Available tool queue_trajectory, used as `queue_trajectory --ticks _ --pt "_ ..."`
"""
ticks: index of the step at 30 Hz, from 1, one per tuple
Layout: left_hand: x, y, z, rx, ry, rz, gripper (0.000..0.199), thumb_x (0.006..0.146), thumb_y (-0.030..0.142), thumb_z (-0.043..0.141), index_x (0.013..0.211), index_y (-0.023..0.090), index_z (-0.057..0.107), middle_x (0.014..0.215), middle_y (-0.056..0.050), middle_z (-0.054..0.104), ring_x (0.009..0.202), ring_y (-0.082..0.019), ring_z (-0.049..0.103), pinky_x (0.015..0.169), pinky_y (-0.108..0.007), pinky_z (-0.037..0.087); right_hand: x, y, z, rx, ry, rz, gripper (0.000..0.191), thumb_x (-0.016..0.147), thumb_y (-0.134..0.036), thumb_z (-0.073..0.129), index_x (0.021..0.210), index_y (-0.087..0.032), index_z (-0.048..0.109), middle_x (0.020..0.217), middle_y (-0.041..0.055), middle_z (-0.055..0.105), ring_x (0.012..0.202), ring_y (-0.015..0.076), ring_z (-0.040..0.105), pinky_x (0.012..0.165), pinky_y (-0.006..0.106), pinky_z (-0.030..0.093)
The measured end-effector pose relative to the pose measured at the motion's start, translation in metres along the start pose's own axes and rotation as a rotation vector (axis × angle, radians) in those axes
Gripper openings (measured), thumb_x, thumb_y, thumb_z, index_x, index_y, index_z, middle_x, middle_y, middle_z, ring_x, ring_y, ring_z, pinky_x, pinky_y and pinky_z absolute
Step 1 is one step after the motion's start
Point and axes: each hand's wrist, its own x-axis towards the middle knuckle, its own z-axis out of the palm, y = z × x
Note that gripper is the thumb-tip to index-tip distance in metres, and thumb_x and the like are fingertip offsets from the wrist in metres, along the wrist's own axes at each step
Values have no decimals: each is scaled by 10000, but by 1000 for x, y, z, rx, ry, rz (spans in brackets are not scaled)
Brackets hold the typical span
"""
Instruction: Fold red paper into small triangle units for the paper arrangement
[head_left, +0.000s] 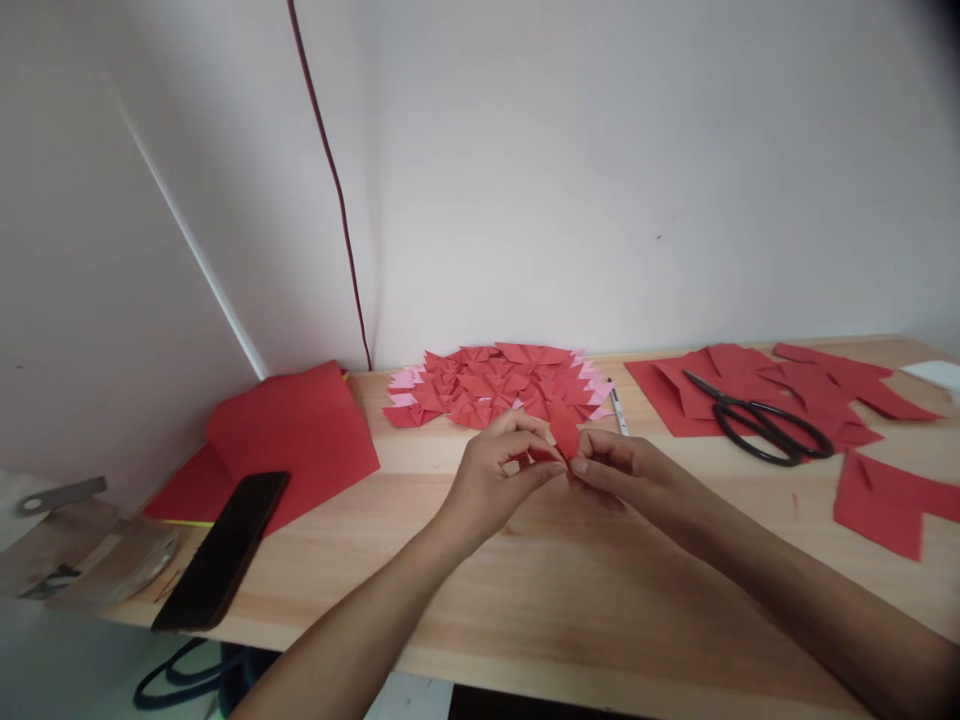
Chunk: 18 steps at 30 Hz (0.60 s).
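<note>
Grip of both hands [501, 470] [626, 475] closed on red paper piece [565, 432] between fingertips.

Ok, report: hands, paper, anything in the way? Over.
Left hand and right hand pinching small red paper. Folded pieces close behind. Scissors off right, not blocking.

Between the forearms [397, 610] the tabletop [585, 600] is open; folded red pieces [491, 385] block its back.

Wooden desk [525, 600] vs. plain white wall [562, 180].
</note>
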Motion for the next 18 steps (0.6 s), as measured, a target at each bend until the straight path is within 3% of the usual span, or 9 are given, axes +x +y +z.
queue_trajectory --ticks 4,10,18 --pt "2 -7 6 -203 18 -107 163 742 316 721 776 163 679 950 -62 594 895 -160 567 674 -225 446 1 2 0 29 7 32 302 822 -475 582 710 -199 531 672 -15 539 504 81 378 480 247 267" --pt "0 -16 12 -474 -2 -346 296 696 372 753 715 115 606 644 -12 596 548 -84 527 529 -205 395 4 3 2 -6 -10 16 320 811 -486 597 713 -185 551 715 -2 550 552 86 404 508 247 302" --pt "-3 -16 15 -643 46 -424 315 680 361 771 750 105 601 629 -19 619 557 -88 555 553 -210 408 4 5 5 42 -25 47 310 808 -491 597 729 -198 535 772 11 580 588 103 398 535 261 293"
